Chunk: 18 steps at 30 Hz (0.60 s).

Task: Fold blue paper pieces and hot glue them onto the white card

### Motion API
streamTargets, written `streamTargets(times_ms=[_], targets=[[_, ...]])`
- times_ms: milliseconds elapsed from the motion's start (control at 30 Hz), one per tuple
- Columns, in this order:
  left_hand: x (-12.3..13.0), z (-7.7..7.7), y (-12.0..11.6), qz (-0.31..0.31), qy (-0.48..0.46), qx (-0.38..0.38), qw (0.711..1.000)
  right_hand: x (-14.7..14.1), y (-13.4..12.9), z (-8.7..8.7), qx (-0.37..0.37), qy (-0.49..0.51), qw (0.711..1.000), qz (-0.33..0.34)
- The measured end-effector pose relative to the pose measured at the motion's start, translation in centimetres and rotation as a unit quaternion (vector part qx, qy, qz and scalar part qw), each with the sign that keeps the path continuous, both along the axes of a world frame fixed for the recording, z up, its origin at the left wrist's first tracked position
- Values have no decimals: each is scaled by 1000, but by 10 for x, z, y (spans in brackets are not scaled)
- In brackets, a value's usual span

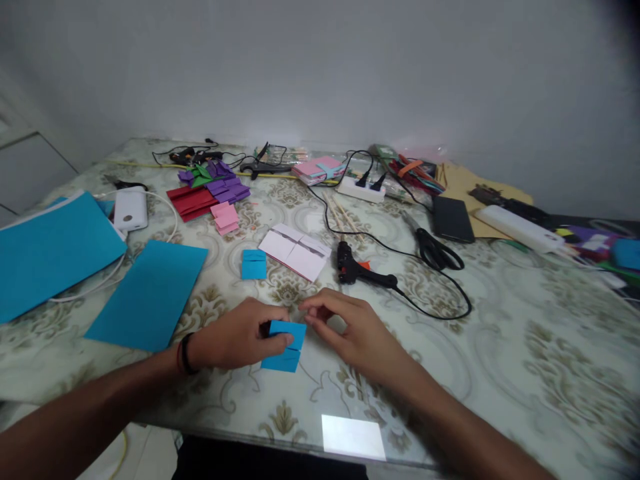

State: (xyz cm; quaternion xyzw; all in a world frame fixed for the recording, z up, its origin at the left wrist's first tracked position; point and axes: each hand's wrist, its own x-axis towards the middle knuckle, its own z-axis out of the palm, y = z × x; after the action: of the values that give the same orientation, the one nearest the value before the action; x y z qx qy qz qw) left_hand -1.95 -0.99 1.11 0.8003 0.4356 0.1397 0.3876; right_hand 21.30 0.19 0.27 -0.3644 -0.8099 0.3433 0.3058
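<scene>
My left hand (245, 333), with a dark band on its wrist, pinches a small folded blue paper piece (284, 363) between thumb and fingers. The piece has a slit across its middle and is held tilted just above the table. Close to its right edge is my right hand (350, 327), fingers loosely curved, thumb and index tips slightly apart with nothing visible between them. A similar small blue paper square (254, 265) lies beyond my left hand. To its right rests a white folded paper stack (295, 252) with a pinkish-red underside.
A black glue gun (357, 268) trails its cord behind the right hand, beside black-handled scissors (437, 250). Blue sheets (150, 293) and a white power bank (131, 209) lie left. Folded red papers (193, 202), purple papers (230, 189) and a power strip (361, 190) sit farther back.
</scene>
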Motion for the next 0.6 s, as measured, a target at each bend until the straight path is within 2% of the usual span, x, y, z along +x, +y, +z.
streamTargets(times_ms=[600], targets=[[0,0,0,-10,-6,2,1000,1,0,2,2,3,1000,15]])
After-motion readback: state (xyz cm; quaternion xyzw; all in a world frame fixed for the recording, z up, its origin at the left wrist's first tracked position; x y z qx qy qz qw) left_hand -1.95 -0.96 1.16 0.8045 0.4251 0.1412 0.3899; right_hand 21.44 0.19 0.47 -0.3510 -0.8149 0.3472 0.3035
